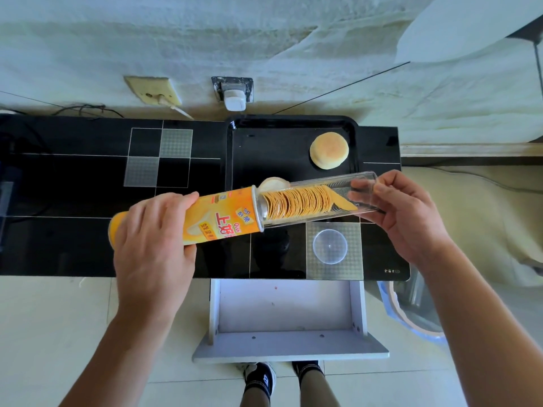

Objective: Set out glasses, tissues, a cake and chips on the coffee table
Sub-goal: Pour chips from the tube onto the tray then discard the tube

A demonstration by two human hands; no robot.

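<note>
Over the black glass coffee table (73,201) I've got my left hand (152,245) wrapped around the orange chip can (202,218), held tilted with its mouth inside a clear glass (317,198). My right hand (405,218) grips the glass's base end, fingers curled round it. A stack of chips (296,204) sits inside the glass. Just behind it, a round cake (329,150) lies on the black tray (264,142), with another pale round thing (273,184) half hidden. A second clear glass (330,246) stands on the table near my right wrist. Below, a white drawer (288,312) is pulled open.
</note>
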